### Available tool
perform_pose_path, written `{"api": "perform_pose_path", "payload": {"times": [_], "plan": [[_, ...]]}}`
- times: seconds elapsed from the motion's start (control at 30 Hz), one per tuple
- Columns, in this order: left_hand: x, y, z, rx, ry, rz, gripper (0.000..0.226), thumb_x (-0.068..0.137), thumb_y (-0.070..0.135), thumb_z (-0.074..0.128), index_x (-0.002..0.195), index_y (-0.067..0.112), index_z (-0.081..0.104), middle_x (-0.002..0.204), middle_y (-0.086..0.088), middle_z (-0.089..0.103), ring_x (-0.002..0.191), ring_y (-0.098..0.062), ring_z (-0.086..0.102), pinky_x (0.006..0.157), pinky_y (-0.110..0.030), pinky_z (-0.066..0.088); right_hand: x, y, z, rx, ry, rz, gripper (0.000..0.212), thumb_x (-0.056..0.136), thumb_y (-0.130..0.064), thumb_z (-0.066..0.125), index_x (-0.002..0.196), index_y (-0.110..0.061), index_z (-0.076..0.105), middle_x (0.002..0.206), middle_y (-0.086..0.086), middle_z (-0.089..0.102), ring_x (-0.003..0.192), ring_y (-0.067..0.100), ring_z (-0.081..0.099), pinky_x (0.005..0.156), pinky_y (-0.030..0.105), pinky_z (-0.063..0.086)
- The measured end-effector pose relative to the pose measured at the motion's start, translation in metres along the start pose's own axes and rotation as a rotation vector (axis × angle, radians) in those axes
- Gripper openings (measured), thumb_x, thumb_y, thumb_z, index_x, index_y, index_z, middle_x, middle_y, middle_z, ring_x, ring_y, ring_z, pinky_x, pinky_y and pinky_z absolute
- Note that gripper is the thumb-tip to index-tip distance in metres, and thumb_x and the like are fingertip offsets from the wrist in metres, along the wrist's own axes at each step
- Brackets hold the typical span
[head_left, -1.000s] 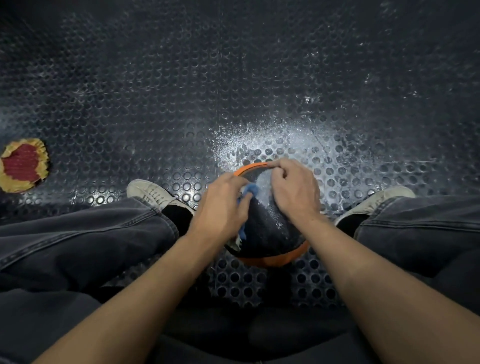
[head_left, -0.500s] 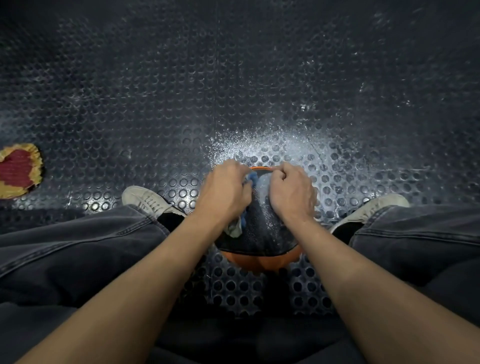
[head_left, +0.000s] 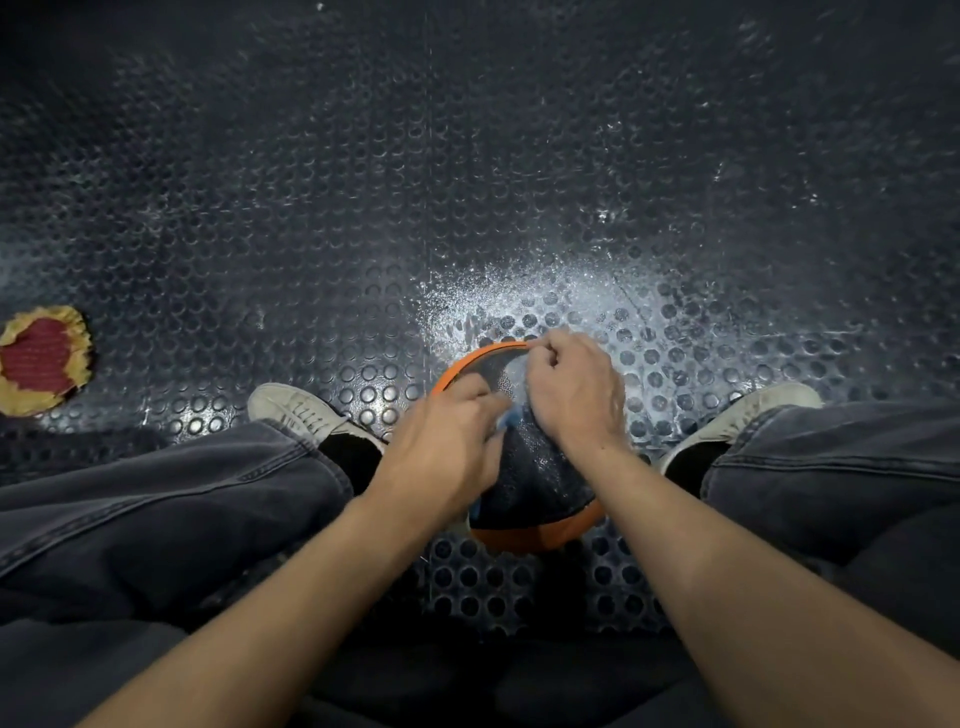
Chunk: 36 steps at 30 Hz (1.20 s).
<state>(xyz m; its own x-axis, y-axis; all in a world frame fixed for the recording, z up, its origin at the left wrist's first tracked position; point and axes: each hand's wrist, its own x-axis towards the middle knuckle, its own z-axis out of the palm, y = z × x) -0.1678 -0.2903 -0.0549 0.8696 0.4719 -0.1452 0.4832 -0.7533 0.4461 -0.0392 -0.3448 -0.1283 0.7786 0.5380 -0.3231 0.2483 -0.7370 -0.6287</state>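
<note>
A black and orange ball (head_left: 535, 483) sits on the studded floor between my feet. My left hand (head_left: 441, 457) lies on the ball's left side and holds a small blue cloth (head_left: 506, 418) against it; only a sliver of the cloth shows past my fingers. My right hand (head_left: 574, 389) rests on the ball's upper right with its fingers curled, gripping at the top edge near the orange rim. Both forearms reach in from below.
The black rubber floor (head_left: 467, 182) has round studs and a wet, shiny patch (head_left: 561, 301) just beyond the ball. A red and yellow pad (head_left: 39, 358) lies at the far left. My two pale shoes (head_left: 301, 410) (head_left: 753, 410) flank the ball.
My left hand slid from the ball's top back down its left side with the cloth. The right hand stayed on the upper right. The view shifted slightly.
</note>
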Motion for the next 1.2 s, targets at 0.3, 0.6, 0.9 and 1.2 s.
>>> {"api": "perform_pose_path", "payload": {"times": [0.3, 0.6, 0.9, 1.2], "plan": [[0.026, -0.017, -0.004, -0.024, 0.006, -0.101, 0.017, 0.092, 0.019, 0.058, 0.100, 0.021, 0.073, 0.089, 0.000, 0.060, 0.075, -0.020, 0.057, 0.066, -0.035, 0.046, -0.007, -0.010, 0.002, -0.052, 0.004, -0.041, 0.024, 0.097, -0.029, 0.040, 0.089, -0.022, 0.061, 0.100, -0.002, 0.057, 0.097, 0.022, 0.055, 0.101, 0.050, 0.040], [0.058, -0.026, -0.001, -0.016, -0.021, -0.321, 0.021, 0.095, 0.011, 0.053, 0.095, 0.021, 0.072, 0.076, 0.004, 0.058, 0.061, -0.011, 0.051, 0.052, -0.020, 0.041, -0.007, -0.012, 0.002, -0.061, -0.033, -0.101, 0.020, 0.098, -0.027, 0.041, 0.083, -0.027, 0.055, 0.094, -0.004, 0.055, 0.092, 0.019, 0.053, 0.097, 0.047, 0.043], [0.033, -0.018, 0.005, 0.023, 0.060, -0.271, 0.020, 0.095, 0.016, 0.052, 0.097, 0.019, 0.072, 0.088, 0.000, 0.060, 0.071, -0.016, 0.056, 0.062, -0.026, 0.037, -0.001, -0.003, -0.004, -0.007, -0.072, -0.144, 0.031, 0.099, -0.028, 0.046, 0.068, -0.031, 0.051, 0.096, -0.005, 0.062, 0.082, 0.016, 0.056, 0.090, 0.045, 0.049], [-0.003, -0.014, 0.006, -0.062, -0.020, 0.026, 0.017, 0.091, 0.019, 0.063, 0.104, 0.023, 0.072, 0.100, 0.006, 0.062, 0.077, -0.013, 0.060, 0.070, -0.031, 0.051, 0.010, 0.008, -0.006, 0.000, -0.075, -0.099, 0.028, 0.099, -0.031, 0.046, 0.079, -0.019, 0.061, 0.105, -0.005, 0.065, 0.085, 0.015, 0.059, 0.081, 0.036, 0.051]]}}
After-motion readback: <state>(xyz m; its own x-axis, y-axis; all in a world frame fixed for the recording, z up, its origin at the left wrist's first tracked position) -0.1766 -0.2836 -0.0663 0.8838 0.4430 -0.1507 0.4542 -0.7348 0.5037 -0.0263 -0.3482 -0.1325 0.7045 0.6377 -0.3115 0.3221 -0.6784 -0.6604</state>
